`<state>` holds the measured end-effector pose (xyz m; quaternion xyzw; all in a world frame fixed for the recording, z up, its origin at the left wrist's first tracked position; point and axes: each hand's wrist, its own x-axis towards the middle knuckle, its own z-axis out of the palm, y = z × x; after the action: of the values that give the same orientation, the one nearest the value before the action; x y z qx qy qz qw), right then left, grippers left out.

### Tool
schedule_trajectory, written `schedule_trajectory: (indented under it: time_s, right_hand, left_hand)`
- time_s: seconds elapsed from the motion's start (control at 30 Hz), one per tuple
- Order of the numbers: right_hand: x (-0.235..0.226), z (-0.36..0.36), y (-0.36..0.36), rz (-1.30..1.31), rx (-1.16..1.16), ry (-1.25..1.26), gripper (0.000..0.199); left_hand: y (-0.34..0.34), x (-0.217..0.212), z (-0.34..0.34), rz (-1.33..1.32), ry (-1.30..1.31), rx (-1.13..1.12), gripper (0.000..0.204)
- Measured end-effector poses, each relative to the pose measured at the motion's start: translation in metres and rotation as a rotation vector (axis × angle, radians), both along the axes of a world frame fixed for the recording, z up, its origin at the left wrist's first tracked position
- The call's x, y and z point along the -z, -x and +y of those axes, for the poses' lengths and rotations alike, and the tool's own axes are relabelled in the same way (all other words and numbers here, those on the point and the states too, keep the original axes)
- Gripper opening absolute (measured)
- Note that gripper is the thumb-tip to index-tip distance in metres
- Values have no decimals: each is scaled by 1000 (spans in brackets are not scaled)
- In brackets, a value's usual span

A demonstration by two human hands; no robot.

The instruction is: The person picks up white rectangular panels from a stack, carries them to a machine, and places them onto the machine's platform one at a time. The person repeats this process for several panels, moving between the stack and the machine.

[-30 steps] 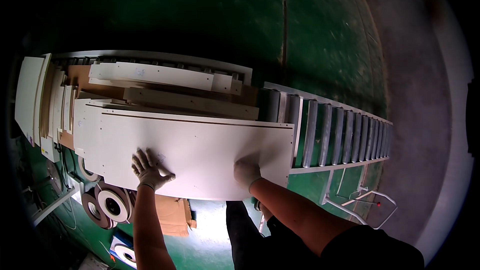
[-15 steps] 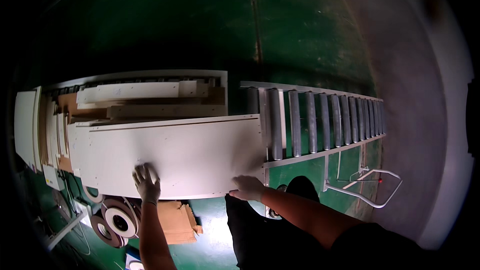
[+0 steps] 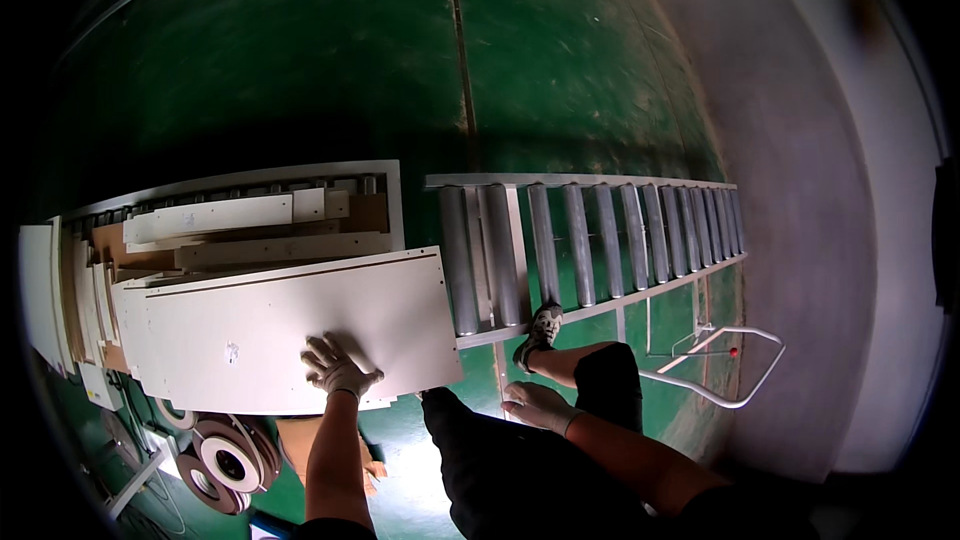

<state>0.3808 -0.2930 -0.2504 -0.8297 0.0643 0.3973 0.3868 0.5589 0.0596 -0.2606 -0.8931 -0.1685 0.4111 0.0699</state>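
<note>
A large white panel (image 3: 250, 325) lies flat on top of a stack of boards. My left hand (image 3: 337, 369), in a white glove, rests flat with fingers spread on the panel's near edge. My right hand (image 3: 537, 406), also gloved, hangs off the panel above my dark trouser leg, near the front rail of the roller conveyor (image 3: 580, 240); it holds nothing. The panel's right end stops just short of the conveyor's first rollers.
More white and brown boards (image 3: 230, 225) lie stacked behind and left of the panel. Rolls of edge banding (image 3: 225, 460) sit on the green floor (image 3: 560, 70) at lower left. My shoe (image 3: 540, 328) stands by the conveyor. A bent metal tube frame (image 3: 720, 380) lies right.
The panel has slid left, off the conveyor rollers and back over the stack. My right hand has come off the panel's right end. My left hand stays on the near edge.
</note>
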Motion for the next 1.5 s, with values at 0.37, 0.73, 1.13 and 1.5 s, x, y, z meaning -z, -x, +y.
schedule_trajectory:
  time_s: [0.37, 0.73, 1.13, 1.5]
  right_hand:
    - [11, -30, -12, 47, -41, 67, 46]
    - [9, -8, 14, 30, 24, 41, 47]
    - [23, 29, 115, 2, 20, 66, 44]
    - [75, -16, 238, -64, -190, 146, 53]
  left_hand:
    - [-1, -5, 8, 81, -8, -55, 160]
    - [33, -7, 15, 151, -6, -55, 162]
    - [114, 4, 40, 26, 11, 28, 157]
    - [232, 178, 136, -654, 704, -101, 81]
